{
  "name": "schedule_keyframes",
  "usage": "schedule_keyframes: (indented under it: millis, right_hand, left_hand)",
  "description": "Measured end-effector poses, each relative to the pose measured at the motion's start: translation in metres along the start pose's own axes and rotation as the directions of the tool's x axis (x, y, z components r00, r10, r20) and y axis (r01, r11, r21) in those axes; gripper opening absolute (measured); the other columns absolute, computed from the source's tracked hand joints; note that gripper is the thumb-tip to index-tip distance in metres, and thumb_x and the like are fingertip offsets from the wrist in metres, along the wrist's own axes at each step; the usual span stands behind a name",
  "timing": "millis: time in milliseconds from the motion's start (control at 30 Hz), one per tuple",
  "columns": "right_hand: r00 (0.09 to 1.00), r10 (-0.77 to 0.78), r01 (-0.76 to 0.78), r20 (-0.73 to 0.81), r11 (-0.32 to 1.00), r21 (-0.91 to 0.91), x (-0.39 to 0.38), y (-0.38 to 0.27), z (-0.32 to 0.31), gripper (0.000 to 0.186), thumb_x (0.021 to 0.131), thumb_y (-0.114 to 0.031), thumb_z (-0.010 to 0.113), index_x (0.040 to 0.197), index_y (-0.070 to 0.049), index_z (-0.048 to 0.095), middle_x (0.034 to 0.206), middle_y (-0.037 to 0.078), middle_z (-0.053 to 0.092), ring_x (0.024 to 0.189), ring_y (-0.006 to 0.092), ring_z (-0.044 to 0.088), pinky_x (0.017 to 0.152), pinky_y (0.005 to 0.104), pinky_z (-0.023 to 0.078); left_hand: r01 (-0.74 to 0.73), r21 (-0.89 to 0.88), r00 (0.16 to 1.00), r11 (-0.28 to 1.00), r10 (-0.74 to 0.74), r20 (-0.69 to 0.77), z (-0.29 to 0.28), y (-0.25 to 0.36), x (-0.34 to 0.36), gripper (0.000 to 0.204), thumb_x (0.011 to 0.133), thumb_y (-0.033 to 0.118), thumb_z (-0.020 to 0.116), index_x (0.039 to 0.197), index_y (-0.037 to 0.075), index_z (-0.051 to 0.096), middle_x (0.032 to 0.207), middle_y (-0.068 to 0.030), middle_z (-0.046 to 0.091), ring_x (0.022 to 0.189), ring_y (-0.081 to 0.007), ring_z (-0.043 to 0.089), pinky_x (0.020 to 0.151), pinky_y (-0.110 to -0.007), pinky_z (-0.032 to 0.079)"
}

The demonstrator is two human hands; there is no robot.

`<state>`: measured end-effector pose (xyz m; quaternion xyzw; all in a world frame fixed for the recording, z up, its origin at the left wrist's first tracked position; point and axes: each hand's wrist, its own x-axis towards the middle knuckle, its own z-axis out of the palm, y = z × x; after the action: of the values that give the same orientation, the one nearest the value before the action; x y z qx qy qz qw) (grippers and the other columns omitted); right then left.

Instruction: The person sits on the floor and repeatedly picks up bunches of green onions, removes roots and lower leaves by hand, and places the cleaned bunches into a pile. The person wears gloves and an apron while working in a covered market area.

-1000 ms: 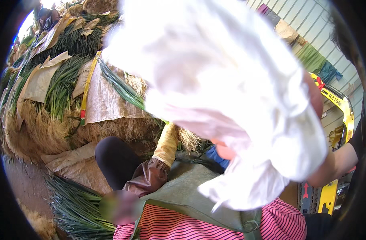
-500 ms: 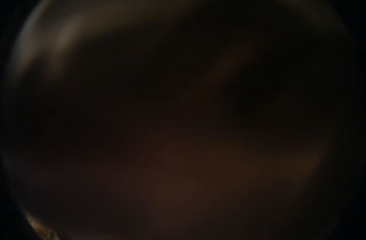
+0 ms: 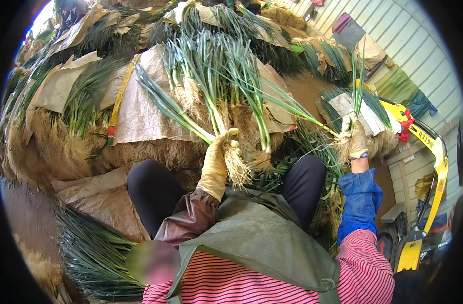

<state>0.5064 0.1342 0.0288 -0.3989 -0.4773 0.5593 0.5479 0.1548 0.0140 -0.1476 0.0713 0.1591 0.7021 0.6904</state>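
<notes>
My left hand, in a yellowed work glove, is closed round a few green onions. Their pale roots hang out beside the fingers, and the green tops point up and left. To the right, my right hand, also gloved, has its fingers bent round another few green onions. Some of those leaves stand upright; one long stalk slants away to the left. Between and beyond the hands lies a loose pile of green onions on sacking, roots toward me.
Large sack-covered bundles of green onions stand at the left and far side. More onions lie at lower left. My knees are beneath the hands. A yellow frame with a red ribbon stands right, before a ribbed wall.
The earlier frame is almost black and blurred; now the view is bright, with both hands and the onions showing. How the hands moved between the frames cannot be told.
</notes>
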Motion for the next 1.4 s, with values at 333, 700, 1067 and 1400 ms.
schedule_keyframes:
  millis: [333, 700, 1067, 1400]
  right_hand:
    - [0.982, 0.174, -0.188, 0.071, 0.928, 0.322, -0.012, 0.030, 0.041, 0.016, 0.092, -0.025, 0.060, 0.104, -0.015, 0.056, 0.075, -0.005, 0.055, 0.048, 0.0024, 0.045, 0.039, 0.0179, 0.035]
    - [0.998, 0.018, -0.026, 0.059, 0.990, 0.141, -0.025, -0.010, -0.014, 0.020, 0.092, -0.027, 0.059, 0.105, -0.012, 0.054, 0.077, -0.002, 0.059, 0.054, 0.0026, 0.052, 0.038, 0.0152, 0.041]
    - [0.750, 0.211, -0.594, -0.627, -0.201, -0.779, -0.109, 0.062, -0.203, 0.031, 0.080, -0.031, 0.066, 0.093, -0.003, 0.066, 0.082, 0.018, 0.066, 0.078, 0.0333, 0.064, 0.071, 0.0436, 0.050]
    - [0.891, 0.454, -0.179, 0.030, 0.412, -0.894, 0.018, 0.068, -0.068, 0.027, 0.091, -0.032, 0.056, 0.076, -0.009, 0.059, 0.060, -0.004, 0.053, 0.049, 0.0073, 0.048, 0.045, 0.0236, 0.038]
  left_hand:
    - [0.071, 0.279, 0.979, 0.958, -0.014, -0.201, -0.030, -0.054, 0.023, 0.025, 0.079, 0.021, 0.065, 0.090, -0.002, 0.063, 0.080, -0.0129, 0.066, 0.070, -0.0247, 0.065, 0.067, -0.034, 0.055]
    - [0.168, -0.018, 0.982, 0.986, -0.165, 0.096, -0.024, -0.078, 0.034, 0.023, 0.085, 0.023, 0.063, 0.095, 0.002, 0.063, 0.092, -0.0133, 0.068, 0.086, -0.0268, 0.066, 0.083, -0.040, 0.053]
    - [0.251, 0.021, 0.967, 0.968, -0.251, 0.031, -0.021, -0.067, 0.029, 0.030, 0.085, 0.030, 0.065, 0.096, 0.002, 0.063, 0.085, -0.0170, 0.066, 0.073, -0.0300, 0.066, 0.065, -0.041, 0.057]
    - [0.119, 0.203, 0.992, 0.972, -0.107, -0.069, -0.029, -0.029, 0.030, 0.030, 0.086, 0.026, 0.064, 0.092, -0.003, 0.064, 0.089, -0.0169, 0.067, 0.083, -0.0297, 0.065, 0.078, -0.042, 0.054]
